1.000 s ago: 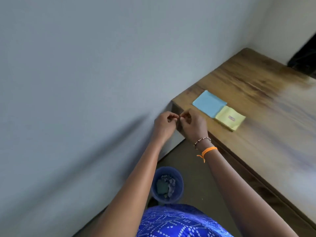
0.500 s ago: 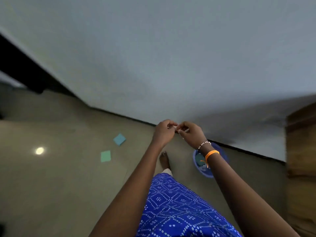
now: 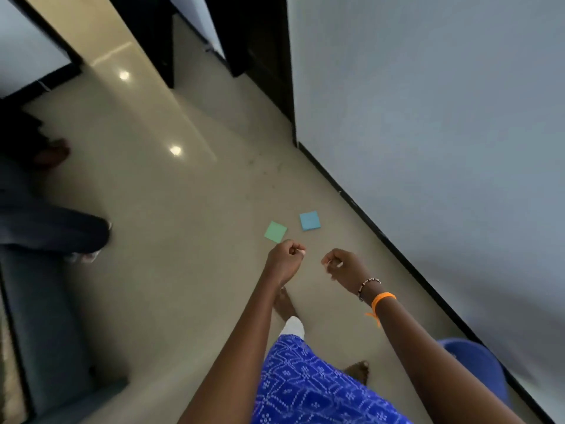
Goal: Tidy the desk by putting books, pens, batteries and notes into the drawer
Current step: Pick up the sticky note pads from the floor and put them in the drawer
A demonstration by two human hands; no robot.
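I'm seeing both hands curled over the floor: left hand and right hand each seemingly pinching a pale scrap in the fingers, too small to identify. Green note and blue note are lying on the floor near the wall, probably dropped, needing pickup. Desk and drawer are lying out of frame

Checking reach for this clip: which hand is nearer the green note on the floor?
Left. In the picture the left hand sits just below the green note, nearly overlapping its corner; the right hand is farther to the right, below the blue note.
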